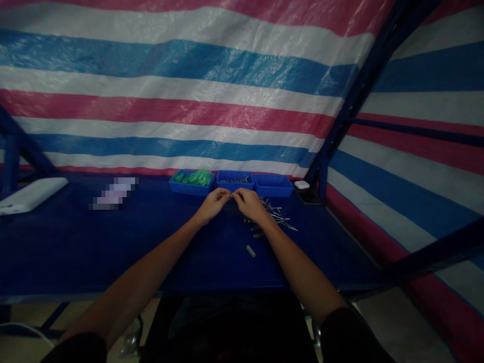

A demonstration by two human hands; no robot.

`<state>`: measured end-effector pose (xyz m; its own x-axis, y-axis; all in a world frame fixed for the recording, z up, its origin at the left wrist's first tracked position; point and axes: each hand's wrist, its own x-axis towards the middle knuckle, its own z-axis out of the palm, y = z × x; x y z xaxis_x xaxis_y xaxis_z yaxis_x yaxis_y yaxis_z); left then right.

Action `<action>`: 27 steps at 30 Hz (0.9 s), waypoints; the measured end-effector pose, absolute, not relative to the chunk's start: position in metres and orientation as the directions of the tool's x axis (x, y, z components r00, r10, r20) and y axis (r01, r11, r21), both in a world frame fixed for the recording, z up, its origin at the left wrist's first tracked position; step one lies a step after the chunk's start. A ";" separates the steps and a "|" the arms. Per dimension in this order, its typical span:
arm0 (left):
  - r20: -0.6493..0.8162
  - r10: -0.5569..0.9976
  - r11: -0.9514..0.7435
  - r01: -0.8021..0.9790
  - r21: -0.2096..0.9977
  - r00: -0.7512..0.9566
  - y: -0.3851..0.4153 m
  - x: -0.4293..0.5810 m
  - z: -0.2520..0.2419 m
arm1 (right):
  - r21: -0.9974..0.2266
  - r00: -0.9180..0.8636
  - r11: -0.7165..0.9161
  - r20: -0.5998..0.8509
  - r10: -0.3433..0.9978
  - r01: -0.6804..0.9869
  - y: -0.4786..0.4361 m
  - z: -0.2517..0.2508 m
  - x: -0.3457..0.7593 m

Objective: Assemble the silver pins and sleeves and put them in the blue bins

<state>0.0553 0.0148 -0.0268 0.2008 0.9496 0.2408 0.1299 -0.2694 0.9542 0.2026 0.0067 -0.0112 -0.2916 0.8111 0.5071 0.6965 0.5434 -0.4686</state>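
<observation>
My left hand [214,204] and my right hand [248,202] meet fingertip to fingertip over the blue table [151,242]. Both are closed in a pinch on something small and dark between them, too small to name. Just beyond them stands a blue bin [235,188] with several short dark metal pieces in it. Partly hidden under my right hand and wrist lies a loose pile of thin metal rods [279,217]. Nearer to me, a small grey cylindrical piece [250,251] rests between my forearms.
Left of the middle bin is a blue bin [191,189] with green plastic bags [198,178]; another blue bin [273,192] stands right. A white case [301,185] and dark phone [310,197] lie farther right. A white box-like object [34,195] is far left. Striped sheeting [170,111] hangs behind.
</observation>
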 end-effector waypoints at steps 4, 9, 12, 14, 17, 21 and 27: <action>0.349 0.918 -0.379 0.163 0.911 0.186 0.013 0.057 -0.024 | -0.486 -0.279 0.520 0.484 0.830 0.702 0.000 -0.008 0.206; 0.362 0.911 -0.404 0.248 0.880 0.198 0.012 0.057 -0.025 | -0.484 -0.231 0.515 0.529 0.816 0.708 0.001 0.004 0.208; 0.365 0.885 -0.460 0.422 0.781 0.289 0.009 0.060 -0.028 | -0.491 -0.051 0.420 0.602 0.797 0.764 0.020 0.021 0.211; 0.390 0.827 -0.560 0.542 0.626 0.405 0.009 0.063 -0.029 | -0.475 0.015 0.326 0.584 0.812 0.817 0.035 0.031 0.216; 0.351 0.761 -0.648 0.663 0.374 0.546 0.010 0.070 -0.029 | -0.462 0.064 0.214 0.515 0.855 0.860 0.046 0.030 0.227; 0.257 0.787 -0.613 0.760 0.217 0.562 0.012 0.071 -0.028 | -0.499 0.095 0.198 0.502 0.860 0.844 0.033 -0.002 0.238; 0.302 0.790 -0.600 0.775 0.198 0.535 0.007 0.057 -0.025 | -0.487 -0.116 0.375 0.481 0.869 0.789 0.009 -0.022 0.222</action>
<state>0.0570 0.0069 -0.0253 0.5345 0.7895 0.3015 0.7748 -0.6003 0.1982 0.2218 0.0094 -0.0221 -0.1160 0.8690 0.4811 0.7892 0.3747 -0.4866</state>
